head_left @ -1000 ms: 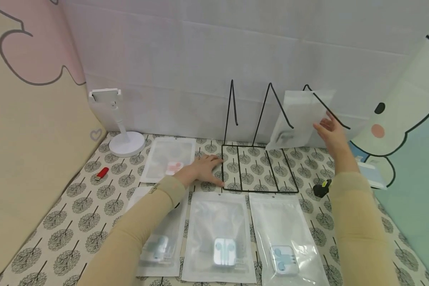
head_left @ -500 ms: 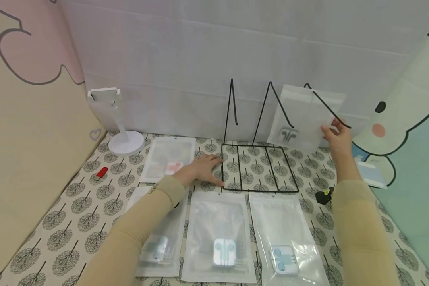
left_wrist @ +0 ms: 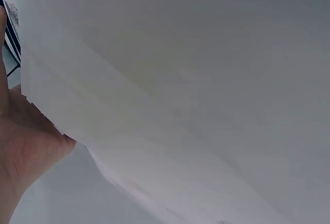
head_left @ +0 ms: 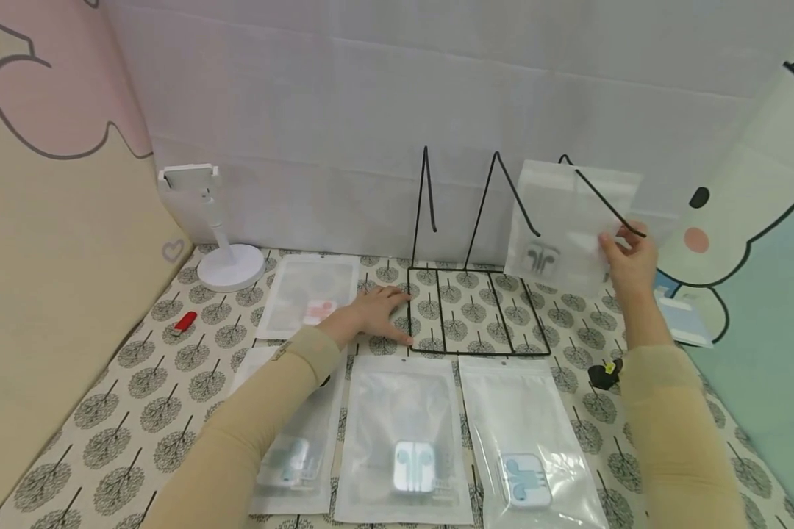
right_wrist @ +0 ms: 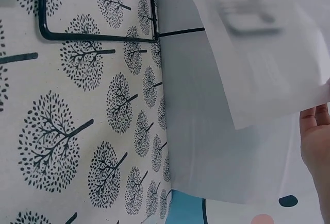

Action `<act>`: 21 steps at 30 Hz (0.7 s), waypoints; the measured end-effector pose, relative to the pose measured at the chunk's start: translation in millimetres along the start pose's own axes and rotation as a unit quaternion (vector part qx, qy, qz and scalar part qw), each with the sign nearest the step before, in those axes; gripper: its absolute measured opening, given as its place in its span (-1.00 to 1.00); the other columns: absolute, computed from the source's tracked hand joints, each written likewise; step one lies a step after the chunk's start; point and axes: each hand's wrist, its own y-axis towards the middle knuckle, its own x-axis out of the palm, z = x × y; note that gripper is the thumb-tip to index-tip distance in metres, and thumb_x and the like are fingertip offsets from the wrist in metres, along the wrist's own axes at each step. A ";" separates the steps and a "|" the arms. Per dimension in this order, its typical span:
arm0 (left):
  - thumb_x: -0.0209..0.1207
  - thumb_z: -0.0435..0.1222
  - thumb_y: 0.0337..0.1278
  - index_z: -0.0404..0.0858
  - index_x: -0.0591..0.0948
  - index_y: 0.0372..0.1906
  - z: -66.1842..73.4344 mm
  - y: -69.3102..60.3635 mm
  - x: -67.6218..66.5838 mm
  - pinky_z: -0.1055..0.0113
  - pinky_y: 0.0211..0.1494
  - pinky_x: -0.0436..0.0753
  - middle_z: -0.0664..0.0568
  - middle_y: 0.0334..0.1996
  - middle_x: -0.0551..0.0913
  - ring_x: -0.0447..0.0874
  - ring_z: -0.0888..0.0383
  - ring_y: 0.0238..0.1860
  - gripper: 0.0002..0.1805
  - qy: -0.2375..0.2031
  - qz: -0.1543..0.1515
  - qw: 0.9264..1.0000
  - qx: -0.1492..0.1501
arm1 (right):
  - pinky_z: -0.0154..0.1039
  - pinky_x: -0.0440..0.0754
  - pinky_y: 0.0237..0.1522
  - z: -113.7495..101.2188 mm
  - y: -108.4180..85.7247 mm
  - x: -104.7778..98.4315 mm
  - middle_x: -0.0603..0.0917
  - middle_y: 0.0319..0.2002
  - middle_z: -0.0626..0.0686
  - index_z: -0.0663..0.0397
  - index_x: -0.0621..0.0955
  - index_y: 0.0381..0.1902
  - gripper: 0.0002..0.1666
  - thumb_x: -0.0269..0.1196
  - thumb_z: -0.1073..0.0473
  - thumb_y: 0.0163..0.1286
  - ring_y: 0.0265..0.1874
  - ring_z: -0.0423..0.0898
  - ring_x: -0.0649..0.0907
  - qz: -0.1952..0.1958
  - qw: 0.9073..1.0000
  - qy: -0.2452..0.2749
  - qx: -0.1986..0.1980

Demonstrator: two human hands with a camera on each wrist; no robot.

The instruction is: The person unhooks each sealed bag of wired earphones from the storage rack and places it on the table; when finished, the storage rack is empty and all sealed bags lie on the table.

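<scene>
A frosted zip bag (head_left: 565, 220) with earphones showing through it is held up at the black wire rack's (head_left: 479, 353) right end. My right hand (head_left: 633, 264) pinches this bag by its right edge. The right divider's sloping wire crosses in front of the bag, clear of the table. The right wrist view shows the bag (right_wrist: 273, 74) with fingers at its edge. Beside the rack's left bar lies my left hand (head_left: 377, 312), fingers and thumb spread and touching the bar. A pale translucent sheet (left_wrist: 180, 90) fills most of the left wrist view, a hand at its left.
Clear bags (head_left: 406, 411) holding earphones lie along the front, another bag (head_left: 311, 286) behind them. A white phone stand (head_left: 231, 268) stands back left, near a red USB stick (head_left: 185, 322). Small black item (head_left: 604, 375) and pale blue packet (head_left: 684, 319) are at right.
My right hand has shifted right and slightly down with the bag, which now faces forward more with its earphones clearer. My left hand stays beside the rack.
</scene>
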 end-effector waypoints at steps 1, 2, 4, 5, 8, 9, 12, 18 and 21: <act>0.13 0.44 -0.22 0.04 0.03 0.49 -0.3 0.3 0.5 -0.23 0.43 -0.08 0.00 0.50 -0.04 -0.14 -0.14 0.48 0.14 0.000 -0.001 1.000 -0.001 | -0.61 0.55 -0.34 -1.6 -1.1 -0.3 0.51 -0.27 -0.13 -0.11 0.54 -0.30 -0.74 0.28 0.39 0.22 -0.40 -0.32 0.59 0.002 1.000 0.010 -0.003; 0.13 0.44 -0.22 0.04 0.03 0.49 -0.7 0.6 1.1 -0.23 0.43 -0.08 0.00 0.50 -0.04 -0.14 -0.13 0.48 0.14 -0.002 -0.001 1.000 -0.001 | -0.61 0.55 -0.33 -3.7 -2.3 -0.7 0.52 -0.29 -0.12 -0.09 0.54 -0.31 -0.73 0.28 0.41 0.20 -0.40 -0.32 0.59 0.003 1.000 0.020 -0.006; 0.13 0.44 -0.23 0.05 0.03 0.49 -1.4 1.2 2.5 -0.23 0.43 -0.10 0.00 0.50 -0.05 -0.15 -0.13 0.48 0.14 -0.005 -0.001 1.000 -0.001 | -0.62 0.55 -0.34 -8.9 -5.6 -1.7 0.54 -0.31 -0.14 -0.09 0.55 -0.33 -0.73 0.29 0.42 0.18 -0.41 -0.33 0.58 0.007 1.000 0.019 -0.010; 0.13 0.45 -0.23 0.05 0.02 0.49 -1.9 1.6 3.4 -0.23 0.43 -0.11 0.00 0.50 -0.05 -0.15 -0.14 0.48 0.15 -0.005 -0.001 1.000 -0.001 | -0.63 0.54 -0.33 -11.6 -7.3 -2.2 0.55 -0.30 -0.15 -0.10 0.56 -0.32 -0.73 0.30 0.41 0.18 -0.40 -0.33 0.58 0.008 1.000 0.010 -0.014; 0.12 0.45 -0.24 0.06 0.02 0.49 -2.6 2.6 5.3 -0.24 0.43 -0.10 0.00 0.50 -0.05 -0.14 -0.14 0.48 0.15 -0.005 0.002 1.000 0.002 | -0.65 0.53 -0.30 -19.2 -12.0 -4.0 0.54 -0.27 -0.18 -0.14 0.58 -0.26 -0.72 0.30 0.38 0.20 -0.36 -0.36 0.57 0.012 0.999 -0.028 -0.027; 0.12 0.46 -0.24 0.06 0.02 0.49 -2.7 2.7 5.6 -0.24 0.43 -0.10 0.00 0.50 -0.05 -0.14 -0.14 0.48 0.15 -0.004 0.003 1.000 0.002 | -0.66 0.52 -0.30 -21.3 -13.1 -4.7 0.55 -0.26 -0.20 -0.16 0.58 -0.25 -0.72 0.30 0.36 0.21 -0.37 -0.37 0.57 0.015 0.999 -0.036 -0.027; 0.12 0.45 -0.24 0.06 0.03 0.49 -2.5 2.6 5.7 -0.25 0.42 -0.09 0.00 0.50 -0.04 -0.14 -0.14 0.48 0.15 -0.006 0.005 1.000 0.002 | -0.65 0.53 -0.30 -26.4 -15.0 -6.1 0.54 -0.23 -0.20 -0.15 0.58 -0.21 -0.69 0.29 0.39 0.20 -0.37 -0.36 0.56 0.021 0.998 -0.041 -0.040; 0.15 0.43 -0.23 0.04 0.04 0.49 -1.1 0.2 3.1 -0.25 0.42 -0.10 -0.01 0.50 -0.03 -0.14 -0.16 0.48 0.14 -0.014 0.004 1.000 0.002 | -0.61 0.55 -0.38 -33.7 -16.4 -10.0 0.59 -0.27 -0.15 -0.02 0.55 -0.11 -0.61 0.29 0.46 0.16 -0.48 -0.32 0.59 0.023 0.998 0.003 -0.062; 0.15 0.43 -0.23 0.03 0.04 0.49 -1.3 -0.2 2.3 -0.25 0.42 -0.09 -0.02 0.50 -0.03 -0.14 -0.16 0.48 0.14 -0.011 0.006 1.000 0.003 | -0.59 0.57 -0.39 -35.9 -16.3 -13.0 0.61 -0.28 -0.10 0.00 0.54 -0.11 -0.57 0.29 0.51 0.12 -0.50 -0.29 0.61 0.019 0.997 0.038 -0.062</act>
